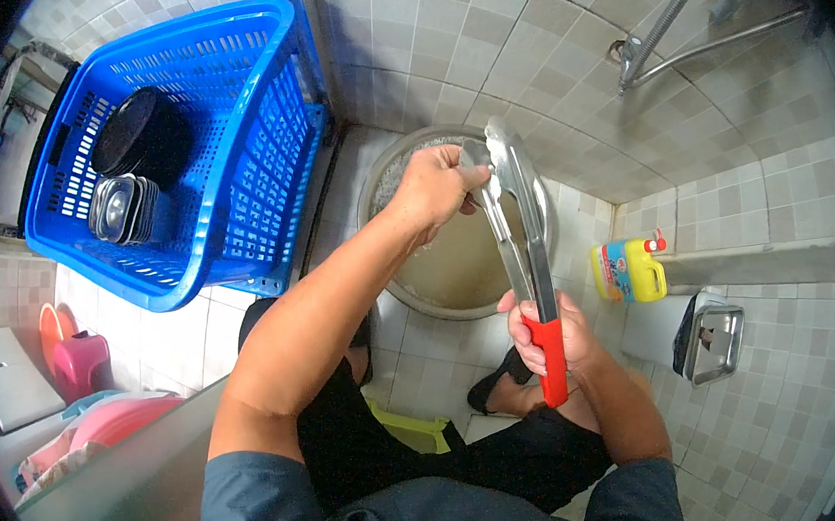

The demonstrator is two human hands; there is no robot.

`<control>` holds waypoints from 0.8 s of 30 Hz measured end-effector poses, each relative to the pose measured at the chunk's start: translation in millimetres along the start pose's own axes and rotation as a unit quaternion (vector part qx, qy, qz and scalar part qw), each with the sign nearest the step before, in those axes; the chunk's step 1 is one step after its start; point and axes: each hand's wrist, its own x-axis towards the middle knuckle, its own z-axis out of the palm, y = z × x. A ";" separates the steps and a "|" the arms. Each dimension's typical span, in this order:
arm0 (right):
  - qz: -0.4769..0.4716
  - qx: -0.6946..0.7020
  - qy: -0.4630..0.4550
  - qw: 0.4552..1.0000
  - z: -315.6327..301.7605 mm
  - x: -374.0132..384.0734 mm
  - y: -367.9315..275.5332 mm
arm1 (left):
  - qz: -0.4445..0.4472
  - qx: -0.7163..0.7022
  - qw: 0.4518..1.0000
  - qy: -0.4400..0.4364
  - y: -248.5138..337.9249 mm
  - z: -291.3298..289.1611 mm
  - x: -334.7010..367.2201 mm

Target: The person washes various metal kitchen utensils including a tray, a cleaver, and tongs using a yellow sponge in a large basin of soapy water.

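Observation:
A pair of metal tongs (535,234) with red grips is held up over a round basin (550,273) of cloudy water with suds along its left side. My right hand (573,331) is closed around the red handle end. Higher up, my left hand (436,190) pinches one arm of the tongs near its scalloped tip, thumb on the metal. The two arms of the tongs stand slightly apart. Part of the basin is hidden behind my left hand and the tongs.
At the left, a blue plastic basket (263,165) holds dark round pans (146,136) and stacked metal trays (121,209). A yellow jug (648,270) stands by the right wall, near a metal tray (719,357). A shower hose (680,9) hangs above. Pink basins (126,421) lie lower left.

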 end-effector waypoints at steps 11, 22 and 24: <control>0.016 -0.003 -0.011 1.000 2.6 -5.2 -1.5 | 0.058 0.160 0.982 0.081 7.9 -4.7 2.1; 0.004 0.017 0.032 0.999 -0.9 -3.1 6.1 | -0.008 -0.030 0.999 0.014 -34.6 28.7 -10.9; -0.001 0.036 0.033 0.999 -2.1 -0.4 6.2 | -0.030 -0.070 0.997 -0.009 -42.8 35.2 -17.9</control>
